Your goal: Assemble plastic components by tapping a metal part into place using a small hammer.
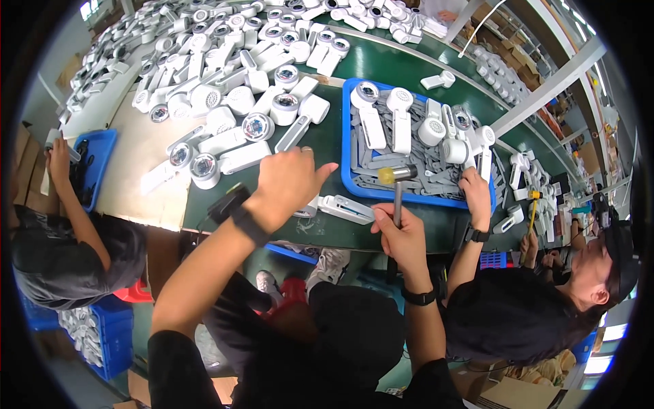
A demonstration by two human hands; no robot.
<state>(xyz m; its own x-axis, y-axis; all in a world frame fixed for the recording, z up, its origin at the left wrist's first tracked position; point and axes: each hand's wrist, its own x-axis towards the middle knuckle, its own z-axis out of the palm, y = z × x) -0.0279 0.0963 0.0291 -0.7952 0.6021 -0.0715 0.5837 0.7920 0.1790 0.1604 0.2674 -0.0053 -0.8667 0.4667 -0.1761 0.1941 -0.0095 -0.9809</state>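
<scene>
Hammer (400, 173) sits tight in the right hand (403, 237), four o'clock from the fan (349, 208), left hand (289, 184) at ten, grip I can't tell; tapping seems on, needing good aim.

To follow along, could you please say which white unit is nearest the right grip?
The white unit immediately left of the right grip; all others lie farther away.

no text, label, number or sign can be read on anything in view.
</scene>
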